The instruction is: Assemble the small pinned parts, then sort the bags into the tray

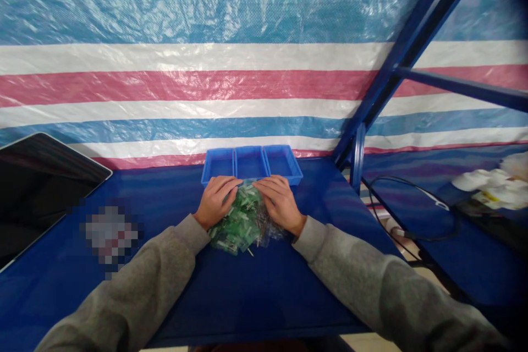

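Observation:
A heap of small green and clear plastic pieces (pixel 237 225), some looking like little packets, lies on the blue table in front of me. My left hand (pixel 218 198) curves around the heap's left side, fingers stretched forward and the thumb a little apart. On the other side my right hand (pixel 281 202) rests over the heap's right edge, its fingers pointing inward. Both sets of fingertips are close to the front wall of a blue three-part tray (pixel 251 161). Neither hand visibly grips a piece, though the undersides of the fingers are hidden.
A dark flat screen (pixel 45 192) stands at the left, near a pixelated patch. Blue metal frame bars (pixel 383 82) rise at the right. Beyond them, a black cable (pixel 412 181) and white crumpled items (pixel 490 184) lie on another blue surface. A striped plastic sheet (pixel 206 55) hangs behind.

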The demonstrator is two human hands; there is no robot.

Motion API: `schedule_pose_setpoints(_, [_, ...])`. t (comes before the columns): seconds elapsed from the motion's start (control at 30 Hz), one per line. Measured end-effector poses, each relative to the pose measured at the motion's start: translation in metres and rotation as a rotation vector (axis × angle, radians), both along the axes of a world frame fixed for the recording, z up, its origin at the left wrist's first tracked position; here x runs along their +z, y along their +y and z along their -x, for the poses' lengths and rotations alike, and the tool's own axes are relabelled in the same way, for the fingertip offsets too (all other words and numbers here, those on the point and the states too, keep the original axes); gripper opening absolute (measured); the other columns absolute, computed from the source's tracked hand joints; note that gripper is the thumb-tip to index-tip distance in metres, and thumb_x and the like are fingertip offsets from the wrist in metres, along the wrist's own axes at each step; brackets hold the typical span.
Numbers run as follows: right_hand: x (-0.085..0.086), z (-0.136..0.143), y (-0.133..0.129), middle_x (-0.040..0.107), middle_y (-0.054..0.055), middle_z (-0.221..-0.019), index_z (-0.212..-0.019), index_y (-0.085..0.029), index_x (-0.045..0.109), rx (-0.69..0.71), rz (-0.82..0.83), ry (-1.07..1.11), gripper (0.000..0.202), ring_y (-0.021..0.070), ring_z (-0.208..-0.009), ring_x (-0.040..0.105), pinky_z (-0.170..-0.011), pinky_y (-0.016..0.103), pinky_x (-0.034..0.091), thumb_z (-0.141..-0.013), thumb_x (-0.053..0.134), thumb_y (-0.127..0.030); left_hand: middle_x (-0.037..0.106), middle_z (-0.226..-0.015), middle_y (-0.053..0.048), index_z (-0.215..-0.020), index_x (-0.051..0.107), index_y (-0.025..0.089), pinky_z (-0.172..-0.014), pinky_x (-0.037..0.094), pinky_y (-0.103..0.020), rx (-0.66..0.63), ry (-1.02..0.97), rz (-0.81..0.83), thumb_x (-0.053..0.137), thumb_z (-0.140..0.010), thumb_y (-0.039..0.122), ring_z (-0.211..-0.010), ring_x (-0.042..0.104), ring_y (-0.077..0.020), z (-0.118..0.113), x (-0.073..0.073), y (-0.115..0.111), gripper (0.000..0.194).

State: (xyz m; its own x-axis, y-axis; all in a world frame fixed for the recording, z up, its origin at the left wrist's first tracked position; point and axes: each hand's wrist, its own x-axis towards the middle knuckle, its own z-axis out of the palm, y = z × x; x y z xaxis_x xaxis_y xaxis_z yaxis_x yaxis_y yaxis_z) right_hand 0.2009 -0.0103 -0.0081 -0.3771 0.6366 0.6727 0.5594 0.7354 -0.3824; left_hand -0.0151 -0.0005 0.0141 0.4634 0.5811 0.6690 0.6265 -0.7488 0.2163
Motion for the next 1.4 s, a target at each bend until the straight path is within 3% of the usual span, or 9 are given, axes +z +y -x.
schedule_pose_setpoints(0.13, [0.0, 0.001, -0.003, 0.068, 0.004, -0.098, -0.102, -0.024, 0.066, -0.113, 0.027, 0.063, 0.025, 0.0202, -0.098, 0.057, -0.095, 0.043, 0.029, -0.092, 0.043, -0.026, 0.063, -0.106, -0.009, -0.112, 0.06, 0.018, -0.086, 0.042, -0.037, -0.044, -0.014, 0.019, 0.043, -0.091, 0.022, -0.099, 0.057, -0.0201, 0.001, 0.001, -0.004, 0.027])
schedule_pose_setpoints(0.3, [-0.001, 0.003, -0.004, 0.069, 0.004, -0.088, -0.088, -0.022, 0.066, -0.195, 0.05, 0.187, 0.024, 0.0194, -0.086, 0.06, -0.091, 0.04, 0.031, -0.092, 0.046, -0.034, 0.063, -0.109, -0.01, -0.117, 0.058, 0.018, -0.089, 0.041, -0.039, -0.176, 0.043, 0.048, 0.046, -0.09, 0.032, -0.102, 0.056, -0.022, 0.004, -0.001, -0.003, 0.033])
schedule_pose_setpoints(0.53, [-0.005, 0.004, -0.004, 0.067, 0.005, -0.081, -0.084, -0.021, 0.063, -0.25, 0.079, 0.243, 0.029, 0.0201, -0.078, 0.06, -0.081, 0.036, 0.039, -0.091, 0.044, -0.042, 0.067, -0.094, -0.008, -0.101, 0.063, 0.018, -0.083, 0.043, -0.036, -0.158, -0.019, 0.069, 0.056, -0.086, 0.034, -0.09, 0.06, -0.019, 0.001, -0.008, 0.001, 0.024])
schedule_pose_setpoints(0.93, [-0.001, 0.004, -0.001, 0.064, 0.007, -0.095, -0.091, -0.021, 0.059, -0.083, 0.08, 0.207, 0.021, 0.0213, -0.092, 0.057, -0.084, 0.036, 0.041, -0.09, 0.047, -0.039, 0.066, -0.088, -0.008, -0.094, 0.063, 0.016, -0.08, 0.046, -0.034, -0.121, -0.074, 0.082, 0.05, -0.089, 0.027, -0.084, 0.06, -0.0175, 0.001, -0.012, 0.004, 0.018])
schedule_pose_setpoints(1.1, [-0.003, 0.004, 0.001, 0.065, 0.005, -0.082, -0.085, -0.021, 0.059, -0.098, 0.096, 0.195, 0.026, 0.0199, -0.079, 0.058, -0.08, 0.036, 0.04, -0.09, 0.047, -0.043, 0.066, -0.087, -0.008, -0.093, 0.062, 0.015, -0.078, 0.046, -0.034, -0.112, -0.088, 0.053, 0.053, -0.087, 0.026, -0.083, 0.06, -0.0174, 0.002, -0.015, 0.005, 0.015])
schedule_pose_setpoints(1.4, [-0.003, 0.005, 0.001, 0.065, 0.006, -0.084, -0.084, -0.019, 0.061, -0.097, 0.074, 0.12, 0.025, 0.0198, -0.083, 0.058, -0.08, 0.035, 0.041, -0.092, 0.045, -0.037, 0.066, -0.088, -0.007, -0.093, 0.062, 0.016, -0.079, 0.047, -0.033, -0.1, -0.073, 0.055, 0.054, -0.087, 0.025, -0.083, 0.06, -0.0174, 0.001, -0.016, 0.006, 0.014])
